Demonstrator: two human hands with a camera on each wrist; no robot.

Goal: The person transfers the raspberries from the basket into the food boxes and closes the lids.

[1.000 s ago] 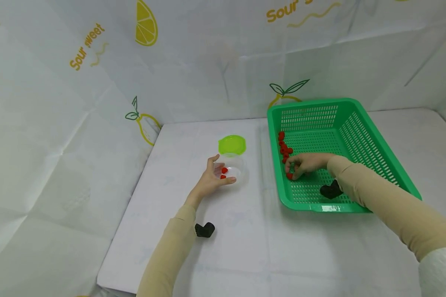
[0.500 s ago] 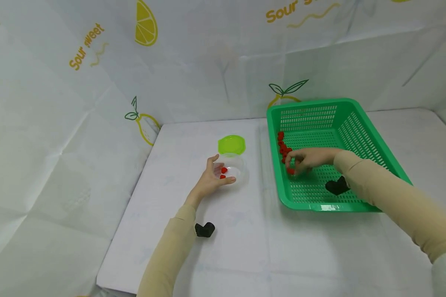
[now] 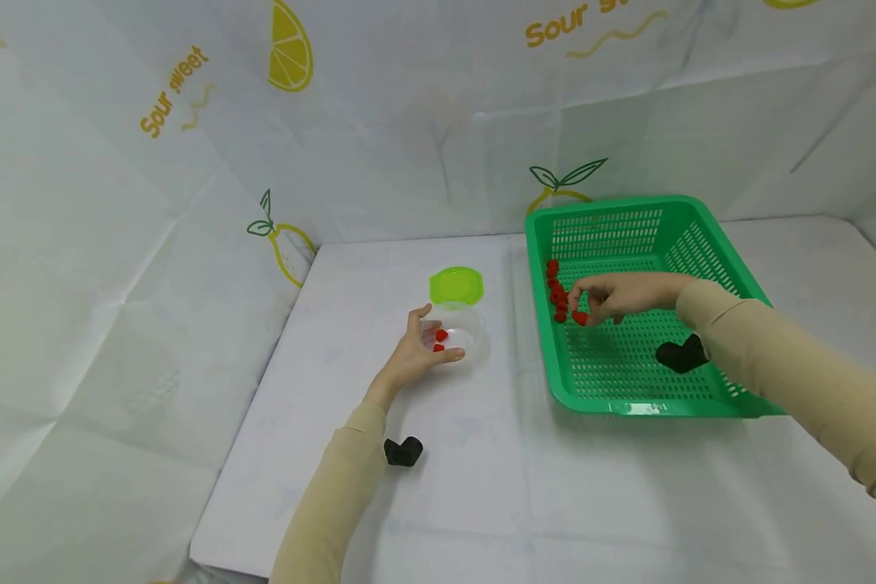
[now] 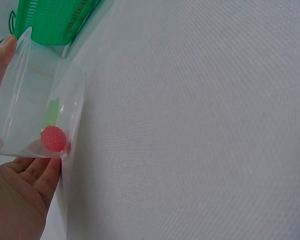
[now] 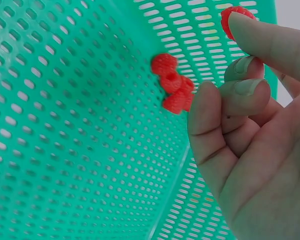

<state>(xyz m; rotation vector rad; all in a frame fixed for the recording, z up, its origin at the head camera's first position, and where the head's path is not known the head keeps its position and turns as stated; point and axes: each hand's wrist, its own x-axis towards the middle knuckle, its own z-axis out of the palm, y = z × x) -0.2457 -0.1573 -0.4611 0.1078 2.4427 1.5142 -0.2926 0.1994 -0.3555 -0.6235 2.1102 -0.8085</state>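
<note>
My left hand (image 3: 407,357) grips a small clear plastic container (image 3: 467,324) on the table, thumb on the near side and fingers around the left. Two red raspberries lie inside it, and one raspberry (image 4: 53,138) shows through the wall in the left wrist view. Over the floor of a green basket (image 3: 657,408), my right hand (image 3: 623,294) pinches another raspberry (image 5: 234,21) between thumb and finger. Its other fingers curl toward the palm with nothing visible in them. Several raspberries (image 5: 174,85) lie clustered along the basket's left wall.
A light green lid (image 3: 456,285) lies flat just behind the container. The basket's raised, slotted walls stand around the right hand. White lemon-print sheeting (image 3: 409,122) hangs behind the table. Black wrist mounts (image 3: 403,452) stick out from both sleeves.
My right hand has lifted the raspberry from the basket floor and moved slightly back and to the right with it. The left hand and container stay in place.
</note>
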